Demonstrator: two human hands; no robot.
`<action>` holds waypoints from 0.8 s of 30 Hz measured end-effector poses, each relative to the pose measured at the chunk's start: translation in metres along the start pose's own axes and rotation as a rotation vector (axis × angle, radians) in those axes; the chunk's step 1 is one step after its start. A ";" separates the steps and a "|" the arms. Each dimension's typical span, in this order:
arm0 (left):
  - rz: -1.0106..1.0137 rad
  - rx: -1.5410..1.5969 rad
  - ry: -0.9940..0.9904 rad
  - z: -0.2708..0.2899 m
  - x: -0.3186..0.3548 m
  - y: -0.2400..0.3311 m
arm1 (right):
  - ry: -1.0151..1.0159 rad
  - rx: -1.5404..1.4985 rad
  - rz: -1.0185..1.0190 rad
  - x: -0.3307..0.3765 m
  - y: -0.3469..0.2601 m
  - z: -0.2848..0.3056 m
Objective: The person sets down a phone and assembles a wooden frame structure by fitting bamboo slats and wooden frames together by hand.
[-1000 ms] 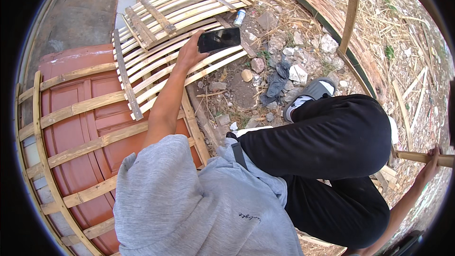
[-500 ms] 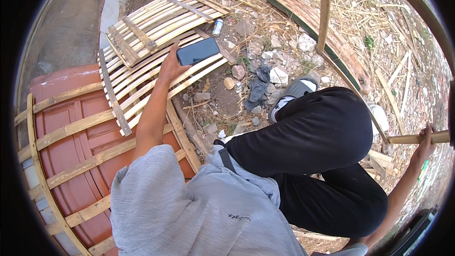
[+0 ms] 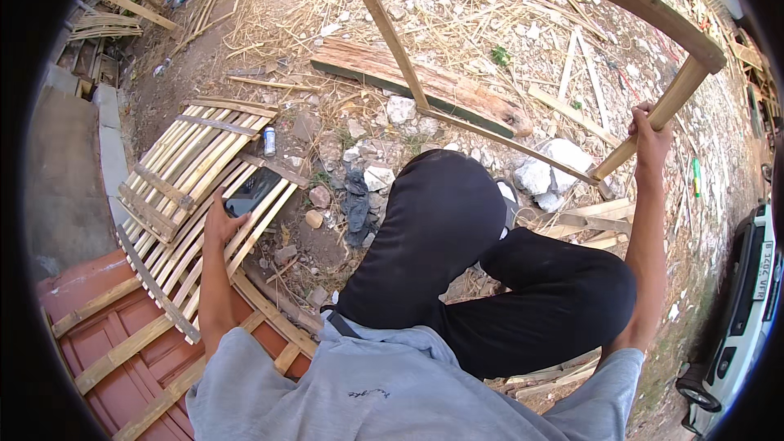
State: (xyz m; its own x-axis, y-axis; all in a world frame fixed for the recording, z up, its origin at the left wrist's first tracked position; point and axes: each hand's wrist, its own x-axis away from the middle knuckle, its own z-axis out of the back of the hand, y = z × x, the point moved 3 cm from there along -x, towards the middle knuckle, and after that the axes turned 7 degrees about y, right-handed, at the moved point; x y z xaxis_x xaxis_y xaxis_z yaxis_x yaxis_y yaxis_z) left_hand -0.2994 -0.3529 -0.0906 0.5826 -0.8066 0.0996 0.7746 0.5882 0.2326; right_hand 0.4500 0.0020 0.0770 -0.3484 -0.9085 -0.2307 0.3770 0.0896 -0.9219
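On the left, my left hand [image 3: 219, 224] is closed on the edge of a dark smartphone [image 3: 253, 188], held over slatted wooden panels [image 3: 196, 159]. The phone's screen is dark. On the right, my right hand [image 3: 652, 140] is wrapped round a post of a wooden frame [image 3: 682, 91]. This frame has a thick curved top rail and thin side bars, and it stands in front of my bent knees.
Red panelled boards [image 3: 106, 351] under wooden strips lie at lower left. A small can [image 3: 269, 141], a crumpled dark plastic bag [image 3: 357, 204] and a rough timber beam [image 3: 351, 57] lie on rubble and straw. A white car [image 3: 727, 351] stands far right.
My view has swung to the right, bringing the car and more of the wooden frame into sight. Both hands keep their hold on the phone and the frame.
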 end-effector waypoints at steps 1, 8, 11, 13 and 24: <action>0.005 -0.006 0.008 -0.003 0.001 -0.002 | 0.009 -0.003 0.003 0.001 0.000 0.002; -0.015 -0.165 0.009 -0.005 -0.001 0.019 | 0.040 -0.010 0.008 -0.002 0.009 0.015; -0.009 -0.240 0.039 0.005 -0.002 0.039 | 0.010 0.018 -0.004 0.006 -0.001 0.004; 0.044 -0.283 0.036 0.016 -0.011 0.062 | 0.032 0.019 -0.003 0.007 -0.004 0.001; -0.494 0.460 0.118 0.001 -0.099 0.296 | 0.151 -0.016 -0.061 -0.002 -0.013 0.000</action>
State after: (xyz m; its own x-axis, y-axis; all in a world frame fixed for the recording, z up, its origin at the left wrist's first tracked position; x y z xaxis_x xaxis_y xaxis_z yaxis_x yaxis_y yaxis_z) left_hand -0.1283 -0.0996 -0.0302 0.2306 -0.9469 -0.2242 0.7881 0.0465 0.6138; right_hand 0.4461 0.0027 0.0896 -0.4956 -0.8411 -0.2168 0.3381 0.0431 -0.9401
